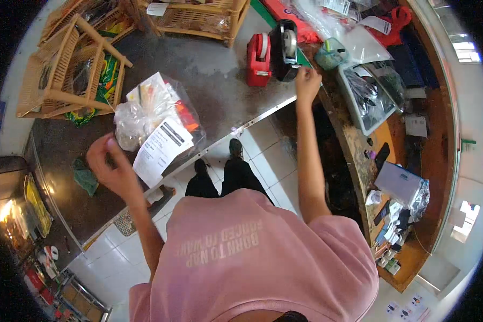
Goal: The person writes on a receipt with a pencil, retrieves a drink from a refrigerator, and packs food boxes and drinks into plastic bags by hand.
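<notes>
My left hand (111,167) is beside a clear plastic bag (127,126) with a gathered, bunched top. Its fingers are curved and apart from the thumb, and nothing shows between them. A white printed slip (163,147) lies over the bag, and paper with red and yellow parts shows through the plastic. My right hand (307,86) is closed in a pinch at the front end of a black tape dispenser (286,51). Whatever is between those fingertips is too small to make out. Left of it stands a red tape dispenser (259,60).
Bamboo racks (86,70) with packets stand at the back left of the dark table (214,80). A grey-green cloth (85,178) lies on the left. To the right, a wooden counter (354,155) carries a plastic tray (362,126), a green cup (331,56) and plastic packaging.
</notes>
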Motion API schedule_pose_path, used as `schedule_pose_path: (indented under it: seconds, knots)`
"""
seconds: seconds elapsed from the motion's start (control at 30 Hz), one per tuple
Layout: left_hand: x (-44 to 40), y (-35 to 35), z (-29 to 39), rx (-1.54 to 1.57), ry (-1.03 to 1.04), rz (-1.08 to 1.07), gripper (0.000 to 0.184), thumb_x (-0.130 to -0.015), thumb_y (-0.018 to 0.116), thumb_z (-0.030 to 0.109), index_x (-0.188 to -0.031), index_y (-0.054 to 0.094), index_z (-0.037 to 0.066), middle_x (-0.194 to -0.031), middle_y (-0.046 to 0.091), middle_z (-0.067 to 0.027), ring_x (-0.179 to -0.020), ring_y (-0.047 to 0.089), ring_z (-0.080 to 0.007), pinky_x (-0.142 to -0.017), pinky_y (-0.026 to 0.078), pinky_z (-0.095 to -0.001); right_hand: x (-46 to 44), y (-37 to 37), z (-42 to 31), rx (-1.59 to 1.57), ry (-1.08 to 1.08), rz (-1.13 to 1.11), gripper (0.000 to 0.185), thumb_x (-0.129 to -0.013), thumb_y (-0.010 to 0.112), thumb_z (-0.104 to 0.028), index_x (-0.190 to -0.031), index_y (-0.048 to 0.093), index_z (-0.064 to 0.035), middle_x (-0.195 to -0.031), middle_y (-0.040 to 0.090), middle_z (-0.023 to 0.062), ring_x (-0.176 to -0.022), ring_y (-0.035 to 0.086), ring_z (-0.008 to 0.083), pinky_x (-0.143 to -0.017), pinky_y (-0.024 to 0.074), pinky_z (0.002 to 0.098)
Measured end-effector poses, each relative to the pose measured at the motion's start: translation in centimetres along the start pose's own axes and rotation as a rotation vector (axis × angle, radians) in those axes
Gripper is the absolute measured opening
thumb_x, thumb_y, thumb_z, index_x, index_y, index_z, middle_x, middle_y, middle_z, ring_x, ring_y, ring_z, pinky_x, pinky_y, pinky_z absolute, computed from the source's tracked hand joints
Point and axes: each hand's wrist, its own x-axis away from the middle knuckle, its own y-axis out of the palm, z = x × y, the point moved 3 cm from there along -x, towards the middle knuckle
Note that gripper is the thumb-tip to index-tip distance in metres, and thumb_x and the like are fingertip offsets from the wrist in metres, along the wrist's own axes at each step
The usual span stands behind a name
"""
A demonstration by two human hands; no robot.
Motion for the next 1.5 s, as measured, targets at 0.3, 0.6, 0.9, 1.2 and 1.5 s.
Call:
schedule_pose_path:
  seconds: [0.3, 0.6, 0.9, 1.2, 1.5]
  knots:
    - [11.9, 34.5, 16.2, 1.468, -0.951, -1.45, 0.078, -0.081, 0.033, 0.06, -0.113, 0.044, -0.01, -0.113, 0.051, -0.0199, -0.106, 0.049, -0.0245, -0.095, 0.034, -0.0359, -3.8, 0.0, 1.3, -0.474, 0.269, -0.45, 0.035, -0.078, 0.06, -0.034, -0.065, 0.06, -0.0008, -0.057, 0.053, 0.0025, -0.052, 0.045, 0.0084, -0.049, 0.0348, 0.0258]
    - [15.8, 38.0, 19.4, 1.142, -0.807, -0.737, 0.042, -0.07, 0.066, 0.041, -0.07, 0.064, -0.001, -0.06, 0.059, -0.0026, -0.05, 0.046, -0.008, -0.051, 0.04, -0.0273, 11.4, -6.1, 8.1, -0.382, 0.431, -0.569, 0.039, -0.08, 0.059, -0.032, -0.061, 0.057, 0.0015, -0.069, 0.054, 0.0055, -0.064, 0.047, 0.0126, -0.059, 0.0364, 0.0253]
    - [16.7, 34.4, 13.6, 0.548, -0.468, -0.688, 0.021, -0.068, 0.067, 0.024, -0.066, 0.063, 0.003, -0.059, 0.059, -0.0104, -0.05, 0.056, -0.0224, -0.053, 0.044, -0.0358, 18.9, -4.6, 6.9, -0.46, 0.573, -0.896, 0.037, -0.083, 0.055, -0.035, -0.058, 0.056, -0.0072, -0.057, 0.052, 0.0005, -0.05, 0.044, 0.0076, -0.047, 0.0334, 0.0212]
    - [5.9, 1.7, -0.9, 0.451, -0.396, -0.019, 0.012, -0.072, 0.062, 0.004, -0.084, 0.063, 0.001, -0.084, 0.056, -0.0065, -0.068, 0.052, -0.0129, -0.06, 0.041, -0.0226, 23.2, -5.8, -15.6, -0.723, 0.045, -1.279, 0.037, -0.084, 0.055, -0.025, -0.056, 0.054, -0.0005, -0.053, 0.048, -0.0002, -0.052, 0.043, 0.0062, -0.05, 0.0343, 0.0223]
    - [12.5, 8.2, -7.0, 0.935, -1.117, 0.354, 0.034, -0.073, 0.068, 0.014, -0.105, 0.06, 0.006, -0.077, 0.046, 0.0011, -0.063, 0.04, -0.0069, -0.054, 0.033, -0.0189, 26.7, 4.6, -11.6, -0.545, 0.06, -0.956, 0.031, -0.072, 0.067, -0.03, -0.062, 0.064, -0.0002, -0.044, 0.05, 0.0025, -0.043, 0.046, 0.0061, -0.041, 0.036, 0.0248]
